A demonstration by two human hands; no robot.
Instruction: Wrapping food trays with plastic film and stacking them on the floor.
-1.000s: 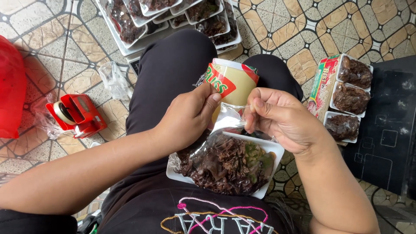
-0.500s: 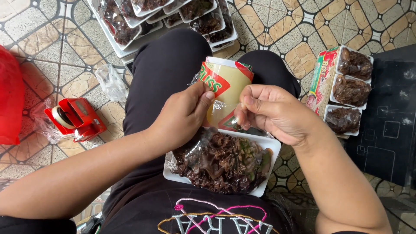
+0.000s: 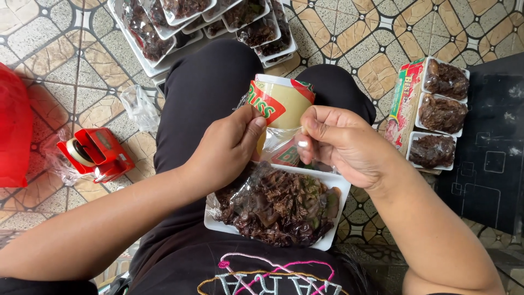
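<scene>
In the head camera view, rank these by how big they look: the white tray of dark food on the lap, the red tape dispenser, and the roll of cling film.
1. White tray
2. Roll of cling film, red tape dispenser: look alike; the roll is partly hidden by hands and nearer the camera.

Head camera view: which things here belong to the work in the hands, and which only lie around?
In use: left hand, right hand, clear plastic wrap, white food tray, printed wrap roll.
Lying about: red tape dispenser, stacked filled trays, three trays in a box, red bag.

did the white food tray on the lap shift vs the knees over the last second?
No real shift: the white tray stays on the lap, just below the roll between the knees; only the camera view drifts.
</scene>
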